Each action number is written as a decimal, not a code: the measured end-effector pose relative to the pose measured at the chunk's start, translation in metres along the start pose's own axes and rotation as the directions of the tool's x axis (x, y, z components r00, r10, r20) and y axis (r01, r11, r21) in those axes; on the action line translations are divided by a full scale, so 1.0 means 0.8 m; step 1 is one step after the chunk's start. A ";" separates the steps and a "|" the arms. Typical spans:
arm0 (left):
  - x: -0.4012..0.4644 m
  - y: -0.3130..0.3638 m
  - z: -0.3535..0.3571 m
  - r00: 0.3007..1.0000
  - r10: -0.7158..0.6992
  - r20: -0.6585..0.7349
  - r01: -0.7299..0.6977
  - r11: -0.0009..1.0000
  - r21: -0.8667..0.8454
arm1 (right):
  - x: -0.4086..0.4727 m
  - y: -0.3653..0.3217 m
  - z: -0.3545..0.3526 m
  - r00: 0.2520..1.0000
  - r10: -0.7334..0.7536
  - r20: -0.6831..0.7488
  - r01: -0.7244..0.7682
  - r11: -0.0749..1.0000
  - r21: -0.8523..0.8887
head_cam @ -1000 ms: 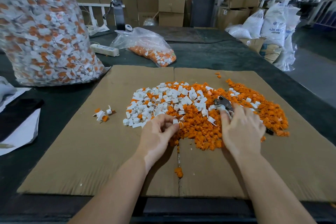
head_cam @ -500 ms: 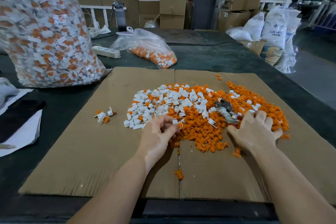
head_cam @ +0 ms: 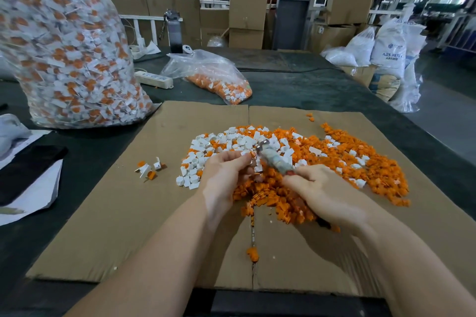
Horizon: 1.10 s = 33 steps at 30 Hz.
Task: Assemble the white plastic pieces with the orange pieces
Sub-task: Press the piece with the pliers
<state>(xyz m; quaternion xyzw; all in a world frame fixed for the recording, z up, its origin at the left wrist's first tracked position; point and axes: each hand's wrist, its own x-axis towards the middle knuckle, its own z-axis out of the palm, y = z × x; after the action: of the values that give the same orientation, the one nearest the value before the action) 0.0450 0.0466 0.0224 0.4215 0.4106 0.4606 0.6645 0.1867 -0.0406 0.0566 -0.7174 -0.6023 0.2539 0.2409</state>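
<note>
Our right hand (head_cam: 327, 193) grips a metal tool (head_cam: 273, 159) angled far-left toward our left hand (head_cam: 226, 172), which pinches a small piece just beside its tip, above the orange pieces (head_cam: 360, 162).

The white sack (head_cam: 389, 50) at far right reads "ABS RESIN" and, beneath it, "ABS"; its other print is too blurred to read.

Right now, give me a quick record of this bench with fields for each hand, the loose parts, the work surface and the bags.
left hand: pinches a small piece, details blurred
right hand: grips a metal tool
loose parts: white pieces left, orange pieces right, one mixed pile
work surface: cardboard sheet
bags: large bag far left, small bag behind
</note>
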 end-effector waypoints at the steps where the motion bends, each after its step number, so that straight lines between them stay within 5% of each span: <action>1: 0.001 0.001 0.001 1.000 -0.009 -0.022 0.009 1.000 -0.009 | -0.001 -0.003 0.003 0.999 0.001 0.034 -0.002 1.000 0.029; 12: 0.008 -0.002 -0.003 0.991 -0.027 -0.128 0.041 0.994 0.104 | -0.002 -0.010 0.010 0.989 0.036 0.140 -0.050 0.994 0.097; 20: 0.006 0.000 -0.001 0.970 -0.141 -0.196 0.135 0.990 -0.045 | 0.000 -0.008 0.016 0.989 0.015 0.144 -0.030 0.995 0.098; 33: -0.003 0.002 0.003 0.969 -0.112 -0.220 0.109 0.994 -0.026 | 0.001 -0.001 0.037 0.991 -0.065 -0.115 0.058 0.996 -0.065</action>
<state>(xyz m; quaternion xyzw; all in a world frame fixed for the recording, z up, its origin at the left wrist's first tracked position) 0.0464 0.0445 0.0251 0.3396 0.5014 0.4699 0.6423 0.1672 -0.0388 0.0348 -0.7192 -0.6164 0.1852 0.2615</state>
